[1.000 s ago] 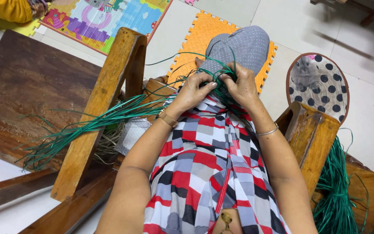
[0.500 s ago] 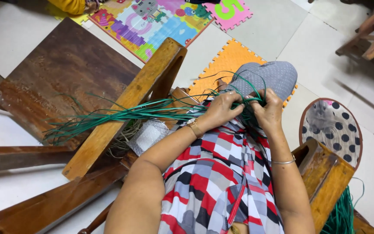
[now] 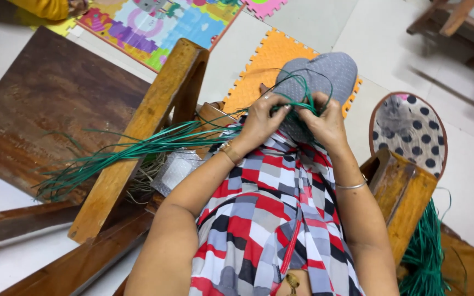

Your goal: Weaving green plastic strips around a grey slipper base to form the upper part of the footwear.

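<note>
Both hands meet at frame centre, just above the lap. Left hand [image 3: 259,118] has its fingers [image 3: 272,103] curled closed on a bundle of green strands [image 3: 138,149]; thumb side faces the right hand. Right hand [image 3: 325,120] is also pinched closed on the same strands, knuckles up, almost touching the left hand. The 2 hands sit this close likely so each can tension a short section of strand between them. The strands loop over a grey rounded form [image 3: 325,74] at 12 o'clock of the hands, probably braced on the knee to keep it steady. The long free ends fan out toward 9 o'clock, draped across a slanted wooden beam [image 3: 138,142], which keeps them off the floor and untangled.

A second heap of green strands [image 3: 426,252] lies at 4 o'clock, beside a wooden block [image 3: 404,192], within easy reach of the right hand. A red, grey and white checked garment [image 3: 264,219] covers the lap.

Surface: pale tiled floor [image 3: 467,170]. Dark wooden board [image 3: 45,109] at 9 o'clock. Orange foam mat [image 3: 259,60] under the grey form, multicoloured puzzle mat [image 3: 160,27] at 11 o'clock, polka-dot oval mat [image 3: 412,131] at 3 o'clock. More wooden furniture, blurred, at 1 o'clock.
</note>
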